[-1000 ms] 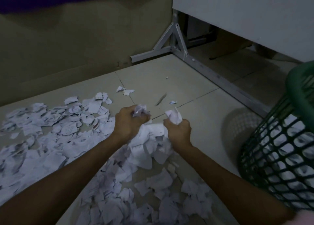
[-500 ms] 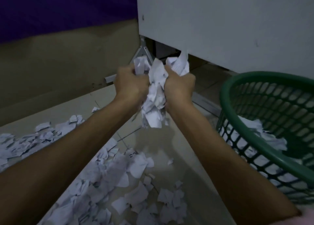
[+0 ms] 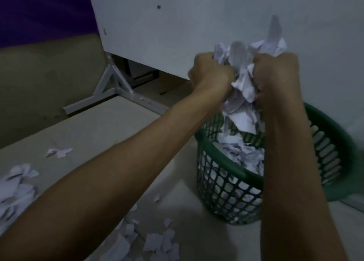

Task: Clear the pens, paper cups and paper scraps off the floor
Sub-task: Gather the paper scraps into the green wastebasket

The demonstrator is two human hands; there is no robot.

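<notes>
Both hands moved from beside green plastic mesh basket [image 3: 226, 184] to above its opening. Left hand [image 3: 211, 73], right hand [image 3: 275, 75] curled tight, squeezing wad of torn white paper scraps [image 3: 243, 83] between them. Release next, probably. Loose scraps on tiled floor [image 3: 17, 184] remain; task unfinished.

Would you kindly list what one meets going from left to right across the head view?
Loose paper scraps on the floor → white metal stand leg → left hand → bundle of paper scraps → right hand → green basket's far rim.
</notes>
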